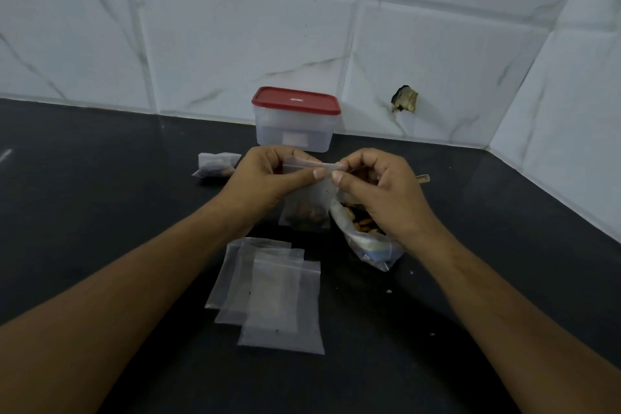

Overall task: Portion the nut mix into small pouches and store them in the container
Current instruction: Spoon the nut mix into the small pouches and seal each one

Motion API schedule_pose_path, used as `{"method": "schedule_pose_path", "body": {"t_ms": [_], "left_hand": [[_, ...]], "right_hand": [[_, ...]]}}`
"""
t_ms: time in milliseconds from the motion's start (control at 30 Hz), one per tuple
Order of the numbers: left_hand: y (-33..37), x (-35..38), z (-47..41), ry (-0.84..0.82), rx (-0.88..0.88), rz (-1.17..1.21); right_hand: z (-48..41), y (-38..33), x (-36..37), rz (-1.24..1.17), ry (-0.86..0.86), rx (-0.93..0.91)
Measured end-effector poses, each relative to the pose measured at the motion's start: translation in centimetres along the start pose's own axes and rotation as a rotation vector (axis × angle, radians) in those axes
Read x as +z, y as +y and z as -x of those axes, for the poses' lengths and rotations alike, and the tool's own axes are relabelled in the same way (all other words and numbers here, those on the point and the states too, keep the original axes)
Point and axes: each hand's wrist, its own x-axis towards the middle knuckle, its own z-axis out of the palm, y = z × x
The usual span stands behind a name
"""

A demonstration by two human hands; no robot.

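Left hand and right hand each pinch the part-filled pouch by its top strip, which runs side to side between them; the lidded container stands straight beyond, nearer the left hand.

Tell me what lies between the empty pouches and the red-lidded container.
Head view: the left hand and right hand pinching the top of a partly filled pouch.
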Motion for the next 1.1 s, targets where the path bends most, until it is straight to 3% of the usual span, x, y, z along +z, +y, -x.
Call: {"method": "schedule_pose_path", "body": {"t_ms": [200,600,1100], "left_hand": [[0.0,-0.6,-0.1,0.078,-0.006,0.048],[0.7,0.2,0.3,-0.021,0.075,0.003],[1.4,-0.8,0.1,0.107,0.011,0.072]], "right_hand": [[0.0,0.0,-0.7,-0.049,-0.015,0.042],[0.0,-0.4,-0.1,0.023,-0.086,-0.060],[-0.6,-0.2,-1.1,0.111,-0.004,-0.016]]}}
